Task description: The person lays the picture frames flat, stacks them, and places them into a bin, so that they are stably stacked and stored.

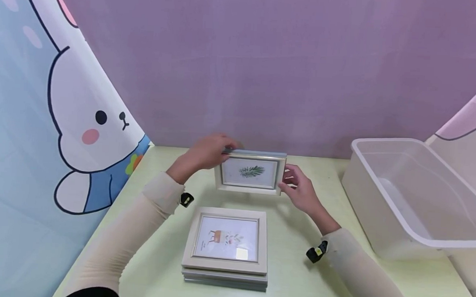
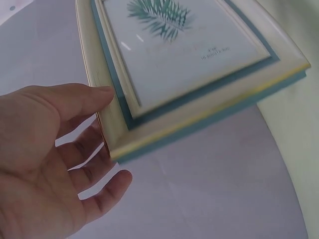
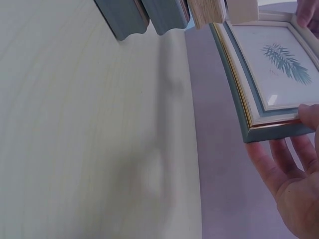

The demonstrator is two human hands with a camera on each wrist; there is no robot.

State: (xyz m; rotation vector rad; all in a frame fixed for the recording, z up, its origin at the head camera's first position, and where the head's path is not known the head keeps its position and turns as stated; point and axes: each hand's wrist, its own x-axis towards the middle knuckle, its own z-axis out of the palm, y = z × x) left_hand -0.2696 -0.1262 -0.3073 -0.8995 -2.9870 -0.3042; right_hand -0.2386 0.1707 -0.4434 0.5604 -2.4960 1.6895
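A cream picture frame (image 1: 249,172) with a teal border and a green leaf print is held up over the far part of the table. My left hand (image 1: 210,152) grips its upper left corner, thumb on the front face in the left wrist view. At the opposite edge, my right hand (image 1: 299,190) pinches it, with the thumb in front and fingers behind. Nearer to me lies a stack of picture frames (image 1: 225,264). The top one is cream and shows a chair and flower print. Edges of the stacked frames (image 3: 169,15) show in the right wrist view.
A whitish plastic bin (image 1: 374,196) stands on the right side of the pale green table (image 1: 307,286). Behind the table rises a purple backdrop (image 1: 242,68), and a blue cloth with a cartoon rabbit (image 1: 96,145) hangs at the left.
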